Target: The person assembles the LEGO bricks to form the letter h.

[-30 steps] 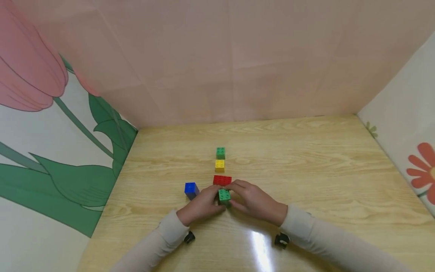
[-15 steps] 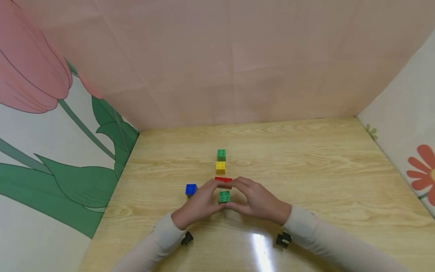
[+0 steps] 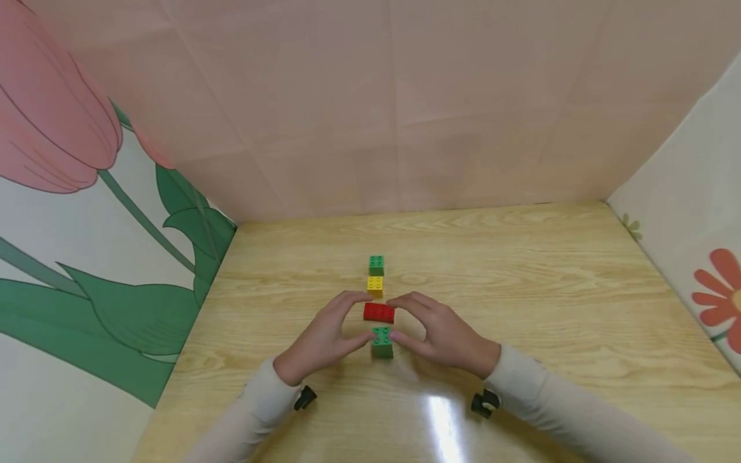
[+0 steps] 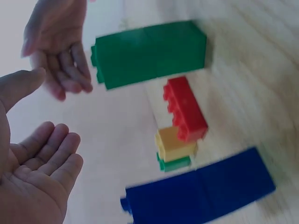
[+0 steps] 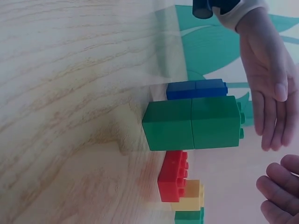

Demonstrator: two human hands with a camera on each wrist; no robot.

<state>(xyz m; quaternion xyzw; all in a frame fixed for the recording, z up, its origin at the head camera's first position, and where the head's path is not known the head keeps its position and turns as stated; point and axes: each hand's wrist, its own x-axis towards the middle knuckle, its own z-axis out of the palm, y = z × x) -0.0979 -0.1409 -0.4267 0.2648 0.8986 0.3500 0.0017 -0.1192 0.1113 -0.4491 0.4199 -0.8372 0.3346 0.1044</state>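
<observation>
A tower of two green building bricks (image 3: pixel 382 343) stands upright on the table. My left hand (image 3: pixel 317 337) hovers left of its top, thumb and fingers spread. My right hand (image 3: pixel 448 334) mirrors it on the right, also holding nothing. Both wrist views show gaps between the tower (image 4: pixel 149 53) and the fingers. Just beyond it lies a longer red brick (image 3: pixel 379 313). Two stacked blue bricks (image 4: pixel 201 189) stand beside the green tower; in the head view my left hand hides them.
Behind the red brick, a yellow brick (image 3: pixel 375 287) and a green brick (image 3: pixel 377 265) continue the line away from me. A pink wall (image 3: pixel 405 128) bounds the table's (image 3: pixel 521 276) far edge, with flower-patterned panels at both sides.
My hands have drawn apart from round the green tower, the left one moving further left. The red brick shows fully now, while the blue stack has gone behind my left hand.
</observation>
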